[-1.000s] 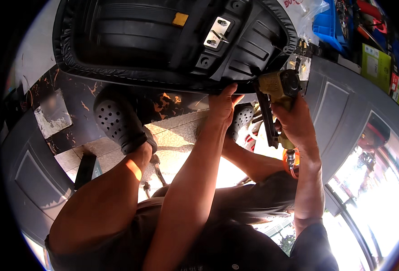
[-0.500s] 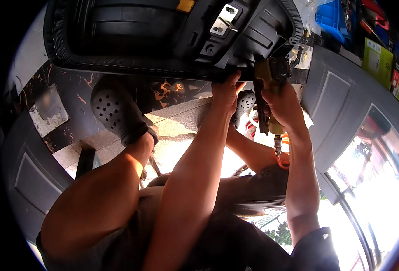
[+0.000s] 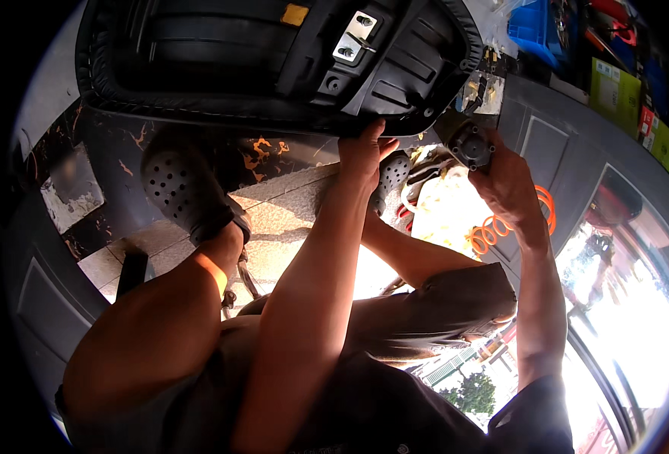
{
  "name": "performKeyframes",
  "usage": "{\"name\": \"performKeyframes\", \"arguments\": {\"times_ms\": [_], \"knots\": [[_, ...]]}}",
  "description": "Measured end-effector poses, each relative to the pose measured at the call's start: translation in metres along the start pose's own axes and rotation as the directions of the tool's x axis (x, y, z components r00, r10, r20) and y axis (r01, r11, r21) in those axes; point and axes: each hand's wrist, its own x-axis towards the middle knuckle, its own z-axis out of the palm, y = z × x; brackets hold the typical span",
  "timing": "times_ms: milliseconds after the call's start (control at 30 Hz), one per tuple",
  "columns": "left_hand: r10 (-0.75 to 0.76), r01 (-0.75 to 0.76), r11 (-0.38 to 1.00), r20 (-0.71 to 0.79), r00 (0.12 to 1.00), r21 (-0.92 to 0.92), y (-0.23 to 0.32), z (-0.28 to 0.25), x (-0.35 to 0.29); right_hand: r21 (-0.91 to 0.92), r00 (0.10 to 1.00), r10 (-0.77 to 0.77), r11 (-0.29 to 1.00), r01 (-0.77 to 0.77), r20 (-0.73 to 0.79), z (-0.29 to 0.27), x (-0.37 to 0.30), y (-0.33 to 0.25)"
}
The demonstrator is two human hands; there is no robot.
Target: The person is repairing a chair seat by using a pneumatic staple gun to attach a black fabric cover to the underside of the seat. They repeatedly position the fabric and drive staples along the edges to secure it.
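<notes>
The underside of a black motorcycle seat [image 3: 221, 57] fills the upper part of the head view, its cover folded over the rim. A metal bracket [image 3: 355, 36] is fixed to the plastic base. My left hand [image 3: 364, 159] grips the seat's near edge, thumb over the rim, with some fingers hidden beneath. To the right of the seat, my right hand [image 3: 510, 181] is closed around an air staple gun [image 3: 467, 142]. The gun is held apart from the seat and turned so that its round end cap shows. Its nose is hard to make out.
An orange coiled air hose [image 3: 493, 233] hangs below my right hand. Blue bins [image 3: 533, 32] and green boxes [image 3: 614, 94] stand at the upper right beside a grey panel [image 3: 535, 125]. My feet in grey clogs [image 3: 175, 185] are under the seat's near edge.
My right hand has moved the staple gun right, off the seat's edge, and turned it. The seat has shifted slightly left with my left hand still on it. More of the orange hose shows.
</notes>
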Motion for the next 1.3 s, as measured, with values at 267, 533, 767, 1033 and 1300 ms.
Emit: {"name": "performKeyframes", "arguments": {"times_ms": [267, 533, 767, 1033, 1300], "knots": [[0.009, -0.011, 1.000, 0.067, 0.998, 0.019, -0.002, -0.015, 0.000, -0.053, 0.959, -0.108, 0.994, 0.098, -0.261, 0.065, -0.015, 0.012], [-0.045, 0.025, 0.989, 0.138, 0.989, 0.147, 0.003, -0.017, -0.003, -0.046, 0.929, -0.093, 0.996, 0.083, -0.358, 0.069, -0.008, 0.018], [-0.048, 0.020, 0.985, 0.161, 0.986, 0.174, 0.002, -0.028, 0.004, 0.040, 0.974, -0.077, 0.995, 0.088, -0.214, 0.043, 0.003, 0.030], [0.060, -0.079, 0.986, 0.129, 0.990, 0.148, -0.002, -0.011, 0.000, 0.180, 0.993, 0.093, 0.980, -0.080, -0.069, 0.006, 0.003, 0.033], [0.144, -0.110, 0.964, -0.129, 0.981, 0.244, -0.009, 0.017, -0.006, 0.347, 0.985, 0.133, 0.924, -0.163, 0.108, 0.010, 0.017, 0.035]]}}
